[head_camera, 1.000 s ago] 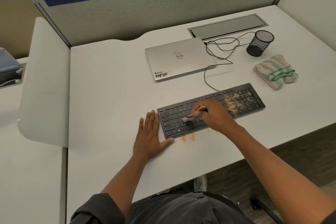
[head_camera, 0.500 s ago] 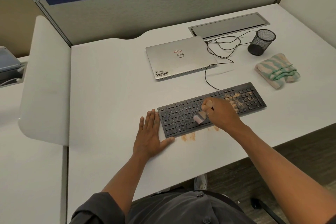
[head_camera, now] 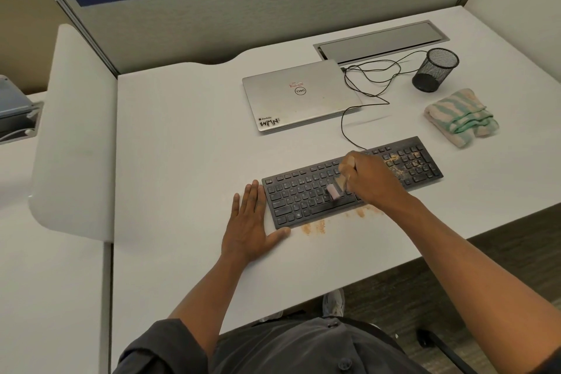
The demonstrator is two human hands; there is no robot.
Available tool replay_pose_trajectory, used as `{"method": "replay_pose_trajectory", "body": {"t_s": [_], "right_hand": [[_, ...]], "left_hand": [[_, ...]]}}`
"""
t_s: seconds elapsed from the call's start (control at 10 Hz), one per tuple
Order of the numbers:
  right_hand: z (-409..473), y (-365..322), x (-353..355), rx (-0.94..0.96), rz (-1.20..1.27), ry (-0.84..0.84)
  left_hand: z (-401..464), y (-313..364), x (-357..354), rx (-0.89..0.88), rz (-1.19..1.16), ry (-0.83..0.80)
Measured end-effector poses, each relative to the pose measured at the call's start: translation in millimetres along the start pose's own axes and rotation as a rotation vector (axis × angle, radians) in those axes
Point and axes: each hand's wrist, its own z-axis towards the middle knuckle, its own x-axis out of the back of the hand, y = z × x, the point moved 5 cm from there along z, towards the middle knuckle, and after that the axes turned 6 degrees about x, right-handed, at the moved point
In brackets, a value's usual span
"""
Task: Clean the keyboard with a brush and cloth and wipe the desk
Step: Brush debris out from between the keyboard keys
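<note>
A black keyboard [head_camera: 303,194] lies on the white desk [head_camera: 182,146], with brown dust over its right-hand keys [head_camera: 400,162]. My right hand [head_camera: 370,179] grips a small wooden-handled brush [head_camera: 337,190] whose pale bristles touch the middle keys. Flat on the desk lies my left hand [head_camera: 250,223], fingers straight against the keyboard's left end, thumb by its front corner. Brown dust [head_camera: 314,226] sits on the desk along the keyboard's front edge. A folded green-and-cream striped cloth [head_camera: 460,117] rests at the right, apart from both hands.
A closed silver laptop [head_camera: 299,97] lies behind the keyboard, with a black cable [head_camera: 364,85] looping from it. A black mesh pen cup [head_camera: 435,70] stands at the back right, beside a metal cable hatch [head_camera: 381,42]. Partition panels close off the back and left.
My right hand has swept the brush from pointing left on the middle keys to a more upright angle, bristles nearer the front row. More dust lies by the front edge. My left hand stays put.
</note>
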Motion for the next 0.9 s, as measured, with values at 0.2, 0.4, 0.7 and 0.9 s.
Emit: {"method": "replay_pose_trajectory", "body": {"t_s": [0.2,0.4,0.7,0.9], "right_hand": [[0,1,-9,0.01,-0.093,-0.079],[-1,-2,-4,0.011,0.019,0.036],[-5,-22,-20,0.046,0.066,0.039],[-7,-30,-41,0.069,-0.052,-0.081]], "left_hand": [[0,0,0,-0.001,-0.008,0.003],[0,0,-1,0.005,0.007,-0.002],[0,0,-1,0.0,-0.021,0.015],[0,-1,-2,0.006,0.001,0.004]]}}
